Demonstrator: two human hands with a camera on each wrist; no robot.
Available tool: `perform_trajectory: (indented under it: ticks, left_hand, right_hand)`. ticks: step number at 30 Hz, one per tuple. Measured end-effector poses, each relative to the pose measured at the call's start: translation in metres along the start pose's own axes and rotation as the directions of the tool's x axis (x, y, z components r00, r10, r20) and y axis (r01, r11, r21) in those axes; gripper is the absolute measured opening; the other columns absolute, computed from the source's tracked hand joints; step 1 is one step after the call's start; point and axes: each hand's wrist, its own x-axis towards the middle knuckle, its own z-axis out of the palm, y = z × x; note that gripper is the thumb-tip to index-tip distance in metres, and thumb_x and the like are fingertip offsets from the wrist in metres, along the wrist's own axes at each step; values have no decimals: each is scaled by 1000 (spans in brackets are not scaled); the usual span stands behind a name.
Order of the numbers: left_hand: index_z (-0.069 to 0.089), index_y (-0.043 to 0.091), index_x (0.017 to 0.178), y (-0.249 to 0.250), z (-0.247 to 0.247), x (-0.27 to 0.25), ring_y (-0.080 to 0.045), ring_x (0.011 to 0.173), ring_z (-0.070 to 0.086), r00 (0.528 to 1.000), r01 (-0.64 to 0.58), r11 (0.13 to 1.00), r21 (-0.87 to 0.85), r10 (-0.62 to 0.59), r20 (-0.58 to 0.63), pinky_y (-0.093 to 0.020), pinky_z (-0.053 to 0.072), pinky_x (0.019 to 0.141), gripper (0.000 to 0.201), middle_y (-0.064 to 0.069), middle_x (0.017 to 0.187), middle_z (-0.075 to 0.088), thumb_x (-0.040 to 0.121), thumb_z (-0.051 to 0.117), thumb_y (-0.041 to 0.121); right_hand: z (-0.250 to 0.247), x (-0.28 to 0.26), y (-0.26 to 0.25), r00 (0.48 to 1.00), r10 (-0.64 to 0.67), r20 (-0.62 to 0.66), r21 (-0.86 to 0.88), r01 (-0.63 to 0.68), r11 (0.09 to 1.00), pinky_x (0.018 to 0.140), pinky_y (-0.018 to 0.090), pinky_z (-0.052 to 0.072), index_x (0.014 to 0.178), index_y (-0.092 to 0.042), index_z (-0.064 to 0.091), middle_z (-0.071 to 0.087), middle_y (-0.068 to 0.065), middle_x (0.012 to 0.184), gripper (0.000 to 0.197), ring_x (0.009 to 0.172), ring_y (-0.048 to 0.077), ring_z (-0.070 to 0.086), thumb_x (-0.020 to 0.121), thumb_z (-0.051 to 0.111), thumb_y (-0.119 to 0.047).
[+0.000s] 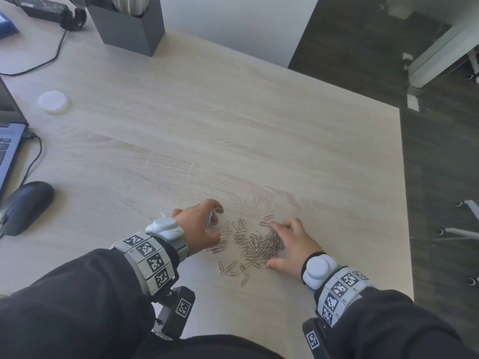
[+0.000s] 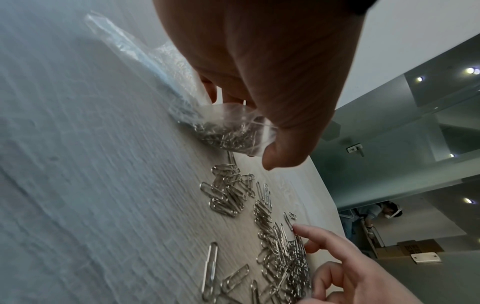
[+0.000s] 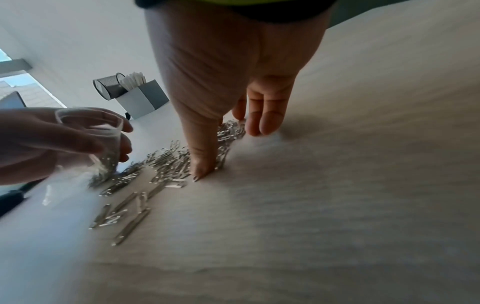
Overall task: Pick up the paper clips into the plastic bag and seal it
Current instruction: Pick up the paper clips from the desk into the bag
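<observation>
A heap of silver paper clips (image 1: pixel 255 246) lies on the pale wooden desk (image 1: pixel 233 141) near its front edge, with several strays (image 1: pixel 232 269) in front. My left hand (image 1: pixel 201 225) grips a small clear plastic bag (image 2: pixel 228 127) with its mouth held open; several clips are inside it. The bag (image 3: pixel 103 144) stands at the left end of the heap (image 3: pixel 182 158). My right hand (image 1: pixel 287 244) rests on the right side of the heap (image 2: pixel 285 246), fingers spread and straight, thumb and fingertips (image 3: pixel 267 123) touching the clips.
A black mouse (image 1: pixel 26 206) and a laptop (image 1: pixel 7 141) lie at the left. A white round lid (image 1: pixel 53 101), a dark pen holder (image 1: pixel 129 22) and a power adapter (image 1: pixel 44 7) sit farther back. The desk's right edge (image 1: pixel 405 203) drops to dark floor.
</observation>
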Motion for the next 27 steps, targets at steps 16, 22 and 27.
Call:
perform_trajectory:
  ticks: [16,22,27]
  left_hand:
    - [40,51,115,4,-1,-5,-9,98,64,1000,-23,999,23,23,-1,-34,36,101,48,23,102,63,69,56,47]
    - [33,60,109,2,-1,-5,-12,99,63,999,6,1000,29,-7,35,-42,43,103,49,28,99,61,64,50,56]
    - [37,55,115,4,-2,-7,-7,97,63,999,-19,999,40,18,31,-38,39,106,49,26,101,62,72,58,50]
  right_hand:
    - [8,18,-24,983,86,-162,276,-38,961,71,23,35,89,-28,67,60,-9,90,14,82,13,53,79,64,-19]
    - [7,13,-17,963,231,-139,481,-138,866,65,30,55,80,-40,63,66,-12,69,21,59,9,60,75,67,-20]
    - [-1,13,-32,963,249,-98,640,-130,757,52,33,52,78,-25,64,64,-1,61,15,43,14,54,81,65,-10]
